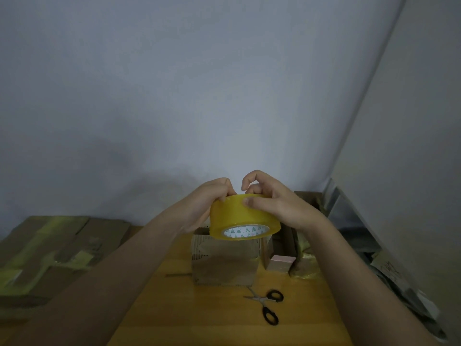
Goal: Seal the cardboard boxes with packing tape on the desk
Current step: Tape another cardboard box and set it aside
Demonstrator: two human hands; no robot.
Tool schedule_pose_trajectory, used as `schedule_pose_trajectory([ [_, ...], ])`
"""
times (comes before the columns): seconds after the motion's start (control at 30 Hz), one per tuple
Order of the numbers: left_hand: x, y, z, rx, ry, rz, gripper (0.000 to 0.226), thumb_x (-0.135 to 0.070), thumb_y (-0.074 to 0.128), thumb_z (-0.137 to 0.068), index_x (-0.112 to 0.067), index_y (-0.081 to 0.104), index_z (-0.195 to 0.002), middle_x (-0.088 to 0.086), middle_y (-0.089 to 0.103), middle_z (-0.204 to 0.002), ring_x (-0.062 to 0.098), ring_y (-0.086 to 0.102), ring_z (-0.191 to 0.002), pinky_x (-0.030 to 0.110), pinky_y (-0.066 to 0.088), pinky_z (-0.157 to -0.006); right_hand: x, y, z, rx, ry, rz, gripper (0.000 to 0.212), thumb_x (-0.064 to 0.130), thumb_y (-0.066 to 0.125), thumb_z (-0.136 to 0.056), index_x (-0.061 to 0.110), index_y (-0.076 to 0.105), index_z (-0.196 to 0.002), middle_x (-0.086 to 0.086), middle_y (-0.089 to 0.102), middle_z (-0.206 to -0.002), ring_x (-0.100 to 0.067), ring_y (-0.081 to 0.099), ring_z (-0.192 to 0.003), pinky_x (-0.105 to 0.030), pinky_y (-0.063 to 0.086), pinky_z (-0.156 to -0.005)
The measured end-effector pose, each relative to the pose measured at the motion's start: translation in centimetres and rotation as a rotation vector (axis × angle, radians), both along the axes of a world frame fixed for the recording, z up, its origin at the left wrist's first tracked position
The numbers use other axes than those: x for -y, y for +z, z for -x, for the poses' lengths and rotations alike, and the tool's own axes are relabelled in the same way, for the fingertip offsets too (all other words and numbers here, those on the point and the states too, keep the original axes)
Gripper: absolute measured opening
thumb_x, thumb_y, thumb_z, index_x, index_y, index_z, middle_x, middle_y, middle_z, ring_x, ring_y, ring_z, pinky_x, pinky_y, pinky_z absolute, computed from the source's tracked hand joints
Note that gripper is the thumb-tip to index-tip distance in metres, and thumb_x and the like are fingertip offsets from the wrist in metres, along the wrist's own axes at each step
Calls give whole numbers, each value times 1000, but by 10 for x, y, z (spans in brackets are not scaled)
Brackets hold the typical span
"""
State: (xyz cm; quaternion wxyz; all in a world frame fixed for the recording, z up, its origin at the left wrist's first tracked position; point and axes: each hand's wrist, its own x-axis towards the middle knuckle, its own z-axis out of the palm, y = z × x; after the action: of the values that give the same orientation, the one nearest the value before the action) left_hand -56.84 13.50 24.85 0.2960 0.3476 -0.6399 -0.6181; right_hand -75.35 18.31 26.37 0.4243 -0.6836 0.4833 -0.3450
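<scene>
Tape roll (243, 217) is up in the air over the small cardboard box (224, 260) on the tabletop (224, 320), core axis tipped toward the viewer. Left hand (207, 203) grips its side; right hand (272, 198) curls around it, fingertips picking at the rim (hunting the loose end, I'd say). Next: peel a strip free.

— What lies on the wood near the front?
— Black-handled scissors (265, 305), blades open, lying flat.
— And to the right of them, further back?
— A small pale pink block (280, 263), standing near crumpled yellowish tape scraps (304, 268).
— Along the right edge?
— A heap of grey plastic bags (389, 265) against the white wall (199, 96).
</scene>
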Motion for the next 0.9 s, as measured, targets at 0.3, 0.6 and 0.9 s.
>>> schedule_pose_trajectory([
  [0.3, 0, -19, -9, 339, 338, 504, 11, -20, 61, -89, -30, 57, -93, -12, 59, -96, 4, 58, -93, 25, 45, -84, -2, -36, 6, -96, -1, -154, 28, 34, 53, -100, 12, 69, -109, -7, 70, -102, -21, 66, -92, -38, 49, -86],
  [0.6, -18, -18, -3, 311, 513, 625, 11, -19, 68, -88, -15, 76, -95, -9, 67, -104, 10, 62, -97, 32, 53, -88, 3, -59, -22, 11, -229, 67, 23, 30, 55, -99, 24, 62, -120, 9, 65, -112, -5, 59, -102, -25, 50, -85],
  [0.9, -12, -23, 7, 237, 620, 514, 4, -20, 70, -87, -19, 74, -87, -9, 68, -114, 9, 61, -107, 35, 49, -97, 9, -71, -33, -280, -356, 338, 44, 41, 51, -98, 16, 53, -134, -1, 59, -126, -17, 51, -115, -36, 46, -98],
])
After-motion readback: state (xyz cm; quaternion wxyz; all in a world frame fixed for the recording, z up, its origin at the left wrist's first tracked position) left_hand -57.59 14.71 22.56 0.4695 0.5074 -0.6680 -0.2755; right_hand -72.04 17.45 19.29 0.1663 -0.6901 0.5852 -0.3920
